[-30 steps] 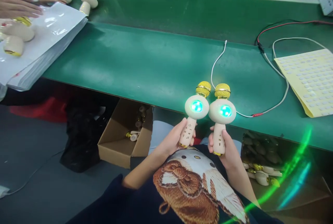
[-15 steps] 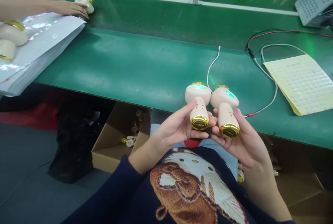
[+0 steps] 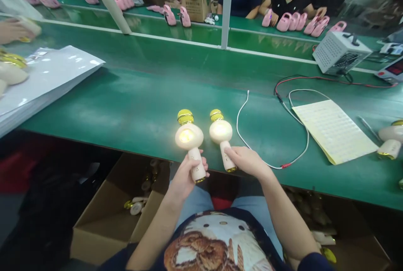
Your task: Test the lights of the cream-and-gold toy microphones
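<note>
Our left hand (image 3: 189,180) closed round handle of first karaoke microphone (image 3: 189,136); right hand (image 3: 247,161) has fingers laid across handle of second karaoke microphone (image 3: 221,132), firmness of grip unclear. Both microphones over green counter (image 3: 126,103), heads lit warm white. So far two lit in hand; unlit-looking microphone (image 3: 390,140) lies right of adhesive-dot sheet (image 3: 333,130), others at left on stacked plastic bags (image 3: 53,77).

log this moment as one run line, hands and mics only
left hand: grips lit karaoke microphone | right hand: fingers on second lit karaoke microphone | over: green workbench
</note>
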`<state>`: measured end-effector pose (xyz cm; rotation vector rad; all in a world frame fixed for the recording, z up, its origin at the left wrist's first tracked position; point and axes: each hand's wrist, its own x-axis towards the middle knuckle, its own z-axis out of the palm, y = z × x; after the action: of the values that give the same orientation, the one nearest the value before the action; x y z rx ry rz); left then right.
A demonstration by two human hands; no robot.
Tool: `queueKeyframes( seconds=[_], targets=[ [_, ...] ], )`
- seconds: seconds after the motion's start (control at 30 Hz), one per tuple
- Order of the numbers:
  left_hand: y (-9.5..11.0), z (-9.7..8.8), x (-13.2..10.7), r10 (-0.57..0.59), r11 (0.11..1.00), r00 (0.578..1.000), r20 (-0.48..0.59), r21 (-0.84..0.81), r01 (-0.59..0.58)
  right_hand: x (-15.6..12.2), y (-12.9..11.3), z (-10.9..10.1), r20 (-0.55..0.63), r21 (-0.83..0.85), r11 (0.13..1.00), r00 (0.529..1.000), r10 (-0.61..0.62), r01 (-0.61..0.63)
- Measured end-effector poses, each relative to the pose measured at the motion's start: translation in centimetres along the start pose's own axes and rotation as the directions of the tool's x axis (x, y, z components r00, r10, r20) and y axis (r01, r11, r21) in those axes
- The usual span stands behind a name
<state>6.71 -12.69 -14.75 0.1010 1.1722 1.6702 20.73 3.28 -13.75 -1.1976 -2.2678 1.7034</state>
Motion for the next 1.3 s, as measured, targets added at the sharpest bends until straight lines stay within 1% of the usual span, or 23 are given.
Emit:
queueKeyframes(
  seconds=[0.07,0.1,0.13,0.17,0.23,0.3,0.33,0.4,0.43,0.47,0.53,0.6,0.63,0.7,0.73,0.77,0.83,0.9,1.0,1.03,1.1,1.17,1.3],
  targets=[
    [0.2,-0.2,0.3,-0.004,1.000,1.000,-0.016,0.024,0.004,1.5,-1.1,-2.8,-0.031,-0.111,0.991,0.997,0.071,-0.074],
    [0.1,-0.3,0.5,-0.012,0.999,1.000,-0.019,0.035,0.012,2.7,-1.7,-4.3,-0.088,-0.149,0.983,0.991,0.100,-0.112],
    [0.1,-0.3,0.6,-0.021,0.999,1.000,-0.020,0.046,0.022,4.3,-2.3,-5.8,-0.174,-0.166,0.976,0.979,0.110,-0.139],
    [-0.1,-0.3,0.8,-0.029,0.998,0.999,-0.020,0.055,0.030,6.1,-2.8,-7.1,-0.281,-0.171,0.973,0.954,0.101,-0.153],
    [-0.3,-0.3,1.1,-0.038,0.997,0.999,-0.024,0.063,0.039,10.0,-3.9,-9.1,-0.475,-0.149,0.973,0.876,0.088,-0.178],
    [-0.4,-0.4,1.4,-0.042,0.997,0.999,-0.029,0.069,0.044,13.3,-4.8,-10.0,-0.568,-0.096,0.979,0.817,0.095,-0.180],
    [-0.4,-0.4,1.5,-0.041,0.996,0.999,-0.031,0.072,0.044,14.5,-5.2,-10.2,-0.588,-0.063,0.984,0.803,0.096,-0.164],
    [-0.5,-0.5,1.5,-0.028,0.997,0.999,-0.044,0.075,0.031,15.5,-5.6,-10.0,-0.593,0.008,0.995,0.801,0.083,-0.097],
    [-0.5,-0.5,1.4,-0.019,0.997,0.998,-0.057,0.079,0.023,15.4,-5.6,-9.9,-0.586,0.049,0.998,0.808,0.067,-0.048],
    [-0.4,-0.4,1.3,-0.010,0.996,0.997,-0.075,0.086,0.017,14.8,-5.4,-9.8,-0.574,0.096,0.995,0.817,0.049,0.007],
    [-0.4,0.1,1.0,0.004,0.994,0.993,-0.122,0.109,0.009,12.2,-4.6,-9.4,-0.539,0.201,0.972,0.842,0.010,0.117],
    [-0.1,1.1,0.6,0.027,0.994,0.990,-0.139,0.112,-0.011,8.1,-2.9,-8.7,-0.497,0.304,0.931,0.868,-0.028,0.204],
    [0.1,1.9,0.4,0.044,0.995,0.991,-0.126,0.098,-0.032,5.6,-1.8,-8.0,-0.473,0.341,0.911,0.880,-0.049,0.233],
    [0.6,3.8,-0.2,0.079,0.996,0.996,-0.051,0.044,-0.076,0.3,0.6,-5.9,-0.427,0.406,0.872,0.900,-0.085,0.274],
    [0.8,5.0,-0.4,0.092,0.996,0.996,0.002,0.017,-0.092,-2.3,1.7,-4.6,-0.410,0.461,0.826,0.903,-0.128,0.326],
    [1.1,6.2,-0.6,0.102,0.995,0.993,0.062,-0.010,-0.102,-4.8,2.6,-3.1,-0.413,0.463,0.816,0.899,-0.145,0.344],
    [1.6,8.6,-0.7,0.132,0.991,0.979,0.154,-0.059,-0.124,-8.9,3.6,0.0,-0.391,0.468,0.805,0.902,-0.181,0.365],
    [1.8,10.4,-0.8,0.116,0.989,0.974,0.193,-0.117,-0.095,-11.5,3.5,2.8,-0.373,0.462,0.809,0.907,-0.195,0.363],
    [1.5,12.0,-1.1,0.066,0.987,0.974,0.217,-0.160,-0.031,-12.8,2.0,5.3,-0.375,0.485,0.817,0.918,-0.128,0.312],
    [1.3,12.2,-1.3,0.057,0.986,0.973,0.224,-0.163,-0.021,-12.8,1.4,5.7,-0.402,0.509,0.806,0.912,-0.088,0.303],
    [0.9,12.3,-1.7,0.053,0.987,0.971,0.234,-0.161,-0.015,-12.4,0.6,6.1,-0.472,0.551,0.765,0.880,-0.044,0.334],
    [0.5,12.1,-2.1,0.057,0.989,0.972,0.229,-0.149,-0.023,-12.1,0.3,6.2,-0.507,0.557,0.742,0.860,-0.052,0.373],
    [-0.1,11.8,-2.7,0.095,0.990,0.975,0.200,-0.124,-0.071,-11.8,0.5,6.2,-0.471,0.564,0.729,0.876,-0.102,0.388]
  ],
)
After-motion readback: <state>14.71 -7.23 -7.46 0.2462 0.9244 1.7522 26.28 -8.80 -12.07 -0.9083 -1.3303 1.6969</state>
